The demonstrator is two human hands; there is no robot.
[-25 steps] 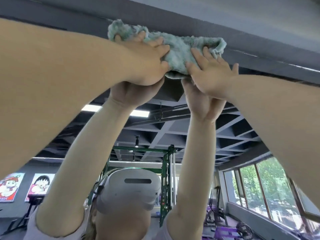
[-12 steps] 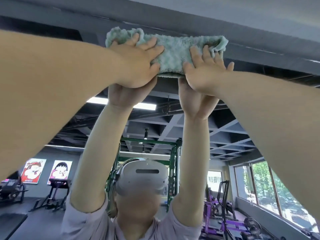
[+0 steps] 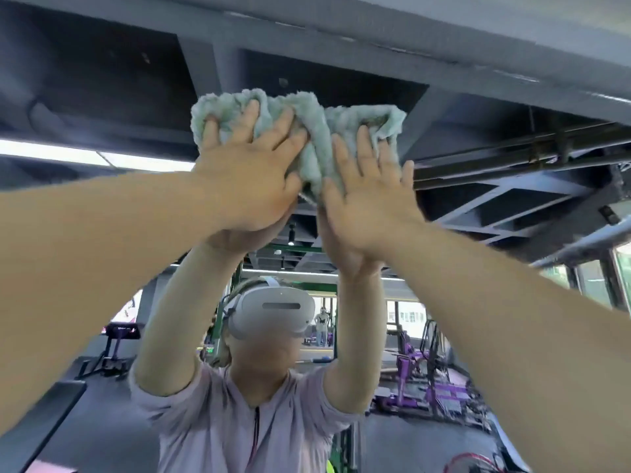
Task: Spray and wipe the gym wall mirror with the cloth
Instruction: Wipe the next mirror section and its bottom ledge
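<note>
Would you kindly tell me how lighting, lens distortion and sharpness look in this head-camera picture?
Head view: the wide-angle lens swells the left forearm toward the edge; the strip light is blown out white; the cloth, left hand and right hand are fairly sharp; the reflected purple gym machines look softer.

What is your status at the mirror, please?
Left hand and right hand flat, fingers straight, pressing the pale green fluffy cloth high on the wall mirror. Cloth bunched between them. Nothing blocking in view.
</note>
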